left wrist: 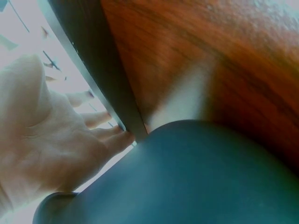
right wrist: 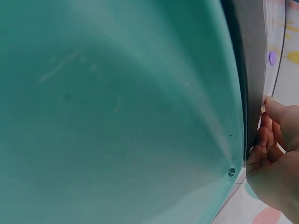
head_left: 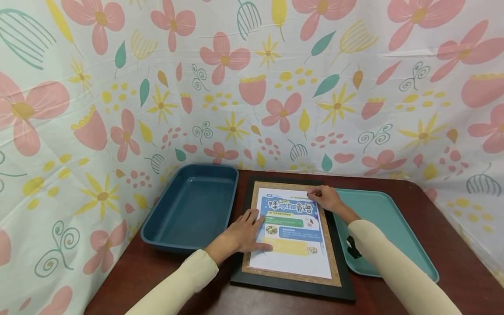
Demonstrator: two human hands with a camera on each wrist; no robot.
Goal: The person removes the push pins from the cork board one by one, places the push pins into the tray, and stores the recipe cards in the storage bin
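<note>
One printed sheet (head_left: 291,262) lies flat on a cork panel (head_left: 334,262) directly between my two hands, its long axis running away from my body. My right hand (head_left: 326,197) is the one at the far right corner, thumb and curled fingers pinching a tiny item (right wrist: 263,108), too small and shaded for me to identify. My left hand (head_left: 246,232), closer to me, rests with fingers loosely spread on the sheet's left edge, grasping nothing. The paper is smooth and white, printed in blue, green and yellow, its heading in bold Chinese characters; the cork shows as a speckled tan border, and round it runs a broad, flat black frame (head_left: 291,285) with square corners. Just beside it on my right lies a shallow teal tray (head_left: 378,214), round-cornered and faintly scratched in the right wrist view; on my left sits a deeper dark-blue basin (head_left: 201,205) with a rounded rim. All rest on a reddish-brown, wood-grained table (head_left: 130,280), in front of a creased white cloth (head_left: 224,153) patterned with pink flowers. My sleeves (head_left: 397,267) are plain, pale cream fabric.
</note>
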